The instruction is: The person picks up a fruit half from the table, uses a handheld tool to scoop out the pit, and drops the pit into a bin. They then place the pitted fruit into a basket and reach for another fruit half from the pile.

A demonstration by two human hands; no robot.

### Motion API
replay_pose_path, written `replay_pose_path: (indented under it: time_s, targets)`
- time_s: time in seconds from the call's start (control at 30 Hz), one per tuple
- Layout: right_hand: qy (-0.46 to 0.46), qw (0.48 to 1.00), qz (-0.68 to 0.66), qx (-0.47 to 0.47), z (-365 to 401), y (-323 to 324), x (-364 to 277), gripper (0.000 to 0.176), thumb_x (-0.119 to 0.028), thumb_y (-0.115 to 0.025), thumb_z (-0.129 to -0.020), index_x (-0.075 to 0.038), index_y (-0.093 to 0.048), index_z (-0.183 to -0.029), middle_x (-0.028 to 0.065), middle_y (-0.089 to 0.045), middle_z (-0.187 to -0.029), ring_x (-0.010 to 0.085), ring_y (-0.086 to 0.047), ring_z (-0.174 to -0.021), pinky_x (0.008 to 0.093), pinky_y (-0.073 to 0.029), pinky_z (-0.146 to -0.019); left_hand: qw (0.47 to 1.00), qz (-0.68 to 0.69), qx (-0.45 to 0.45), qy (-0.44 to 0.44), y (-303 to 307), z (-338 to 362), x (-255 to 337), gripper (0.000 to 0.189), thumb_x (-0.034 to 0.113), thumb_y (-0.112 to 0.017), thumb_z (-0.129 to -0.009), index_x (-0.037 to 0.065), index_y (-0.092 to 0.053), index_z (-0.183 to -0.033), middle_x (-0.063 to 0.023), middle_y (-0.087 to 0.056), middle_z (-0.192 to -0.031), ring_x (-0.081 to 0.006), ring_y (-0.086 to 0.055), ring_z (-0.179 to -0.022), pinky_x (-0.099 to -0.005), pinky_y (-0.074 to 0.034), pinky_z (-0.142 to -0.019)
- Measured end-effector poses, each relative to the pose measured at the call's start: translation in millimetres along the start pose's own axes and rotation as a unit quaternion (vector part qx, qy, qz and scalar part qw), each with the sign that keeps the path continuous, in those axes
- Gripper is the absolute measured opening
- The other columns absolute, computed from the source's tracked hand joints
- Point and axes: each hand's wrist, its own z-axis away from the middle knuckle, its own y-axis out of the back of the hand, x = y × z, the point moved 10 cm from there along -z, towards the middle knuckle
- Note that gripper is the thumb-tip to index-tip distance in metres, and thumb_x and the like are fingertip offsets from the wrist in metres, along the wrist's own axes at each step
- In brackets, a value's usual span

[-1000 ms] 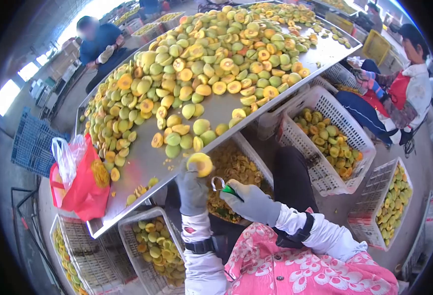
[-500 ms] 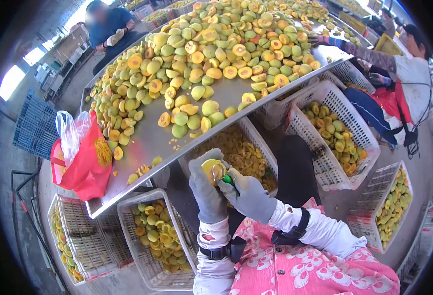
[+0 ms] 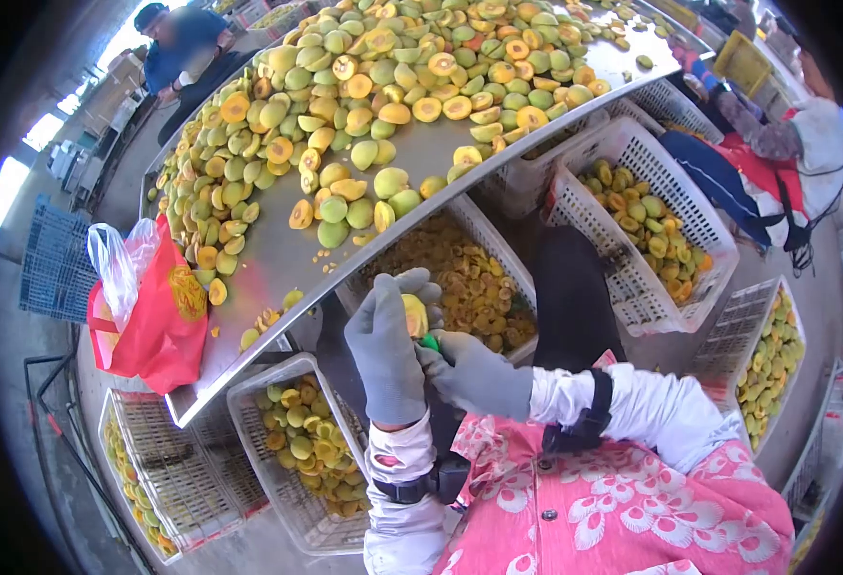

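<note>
The gloved left hand (image 3: pixel 388 350) was curled around a fruit half (image 3: pixel 414 314), held in the air below the edge of the steel table (image 3: pixel 278 264) and above a white slatted crate (image 3: pixel 522 287). The right hand (image 3: pixel 469 374) was closed on a green-handled tool (image 3: pixel 428 341) pressed against the fruit; its working end was hidden, so its shape could not be told. The half looked light, soft-fleshed and probably slick on its cut yellow face. It would likely bruise if pinched, so cupping the rounded skin side seemed the safest hold.
</note>
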Motion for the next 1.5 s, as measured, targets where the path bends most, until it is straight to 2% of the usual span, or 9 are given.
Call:
replay_pose_path:
  time_s: [0.17, 0.23, 0.5, 0.6, 0.9, 1.0, 1.13, 1.17, 1.5]
  targets:
    - [-0.095, 0.967, -0.185, -0.15, 21.5, -15.9, 0.4, 0.039, -0.049, -0.045, -0.101, -0.011, -0.051, -0.095, -0.0053, -0.04, -0.056, 0.0072, -0.035, -0.043, 0.0251, -0.032, -0.039, 0.997, -0.062, 0.03, -0.042, 6.9, 6.2, 5.3, 0.04, 0.032, -0.05, -0.101, -0.004, -0.069, -0.101, -0.0097, -0.069, -0.083, -0.0121, -0.061, -0.067, -0.0249, -0.05, -0.062]
    - [-0.206, 0.846, -0.37, -0.323, 44.5, -33.4, -8.4, 0.04, -0.052, -0.045, -0.1, -0.013, -0.047, -0.089, -0.0085, -0.033, -0.056, 0.0039, -0.029, -0.044, 0.0218, -0.025, -0.039, 0.996, -0.025, -0.085, 0.008, -4.5, 1.2, 1.3, 0.046, 0.036, -0.046, -0.102, -0.004, -0.068, -0.099, -0.0104, -0.068, -0.081, -0.0145, -0.061, -0.068, -0.0276, -0.051, -0.064]
    - [-0.259, 0.788, -0.417, -0.371, 45.8, -32.0, 13.2, 0.043, -0.054, -0.038, -0.101, -0.015, -0.047, -0.088, -0.0106, -0.029, -0.056, 0.0009, -0.026, -0.043, 0.0188, -0.021, -0.038, 0.971, -0.227, -0.026, -0.074, 2.0, -9.8, -20.7, 0.052, 0.043, -0.037, -0.103, -0.001, -0.064, -0.096, -0.011, -0.066, -0.075, -0.015, -0.056, -0.057, -0.028, -0.048, -0.054]
    - [-0.214, 0.751, -0.444, -0.44, 46.7, -35.9, -3.6, 0.044, -0.056, -0.038, -0.1, -0.015, -0.047, -0.087, -0.0109, -0.027, -0.055, 0.0012, -0.023, -0.041, 0.0189, -0.019, -0.036, 0.983, -0.041, -0.096, -0.153, -6.3, -2.3, -5.5, 0.053, 0.044, -0.036, -0.103, 0.0, -0.064, -0.097, -0.0103, -0.065, -0.077, -0.0145, -0.054, -0.057, -0.0274, -0.047, -0.053]
    - [-0.095, 0.98, 0.04, -0.17, -17.4, 9.7, 27.3, 0.053, -0.058, -0.048, -0.096, -0.006, -0.058, -0.088, 0.0011, -0.05, -0.056, 0.012, -0.047, -0.039, 0.0288, -0.038, -0.036, 0.958, 0.274, -0.018, 0.08, 9.8, -27.9, -71.4, 0.052, 0.049, -0.04, -0.1, 0.0, -0.056, -0.11, -0.0143, -0.064, -0.086, -0.0224, -0.058, -0.069, -0.0343, -0.051, -0.063]
    - [0.254, 0.921, 0.283, -0.089, -23.7, 12.8, -20.6, 0.05, -0.055, -0.049, -0.095, -0.005, -0.059, -0.097, 0.011, -0.063, -0.068, 0.0235, -0.063, -0.053, 0.0366, -0.05, -0.051, 0.929, 0.348, -0.028, 0.121, 21.0, -46.7, -89.9, 0.054, 0.051, -0.042, -0.099, 0.0, -0.056, -0.111, -0.0149, -0.064, -0.086, -0.0231, -0.058, -0.07, -0.0343, -0.053, -0.065]
    - [0.052, 0.981, 0.184, 0.032, -33.3, 55.0, 4.5, 0.04, -0.046, -0.052, -0.095, -0.007, -0.057, -0.105, 0.0222, -0.067, -0.085, 0.0407, -0.066, -0.079, 0.0472, -0.051, -0.072, 0.966, 0.043, 0.188, -0.17, 64.4, -51.3, -38.4, 0.049, 0.043, -0.04, -0.103, -0.001, -0.058, -0.11, -0.0139, -0.065, -0.094, -0.0215, -0.063, -0.081, -0.0306, -0.053, -0.069]
    - [0.068, 0.9, 0.421, 0.092, -45.7, 67.6, 19.5, 0.033, -0.038, -0.056, -0.095, -0.006, -0.052, -0.104, 0.0223, -0.066, -0.081, 0.0406, -0.066, -0.075, 0.0479, -0.051, -0.067, 0.959, 0.029, 0.192, -0.205, 66.4, -46.0, -30.1, 0.047, 0.041, -0.039, -0.104, -0.001, -0.058, -0.111, -0.0128, -0.066, -0.095, -0.0183, -0.063, -0.09, -0.0294, -0.052, -0.074]
    - [0.196, 0.89, 0.383, 0.149, -46.4, 41.1, 1.0, 0.022, -0.021, -0.057, -0.091, -0.006, -0.046, -0.104, 0.0211, -0.065, -0.087, 0.0407, -0.066, -0.08, 0.0494, -0.051, -0.068, 0.985, 0.016, 0.087, -0.146, 49.3, -28.4, -41.0, 0.04, 0.034, -0.043, -0.103, -0.002, -0.06, -0.111, -0.0091, -0.064, -0.104, -0.0181, -0.061, -0.094, -0.031, -0.048, -0.083]
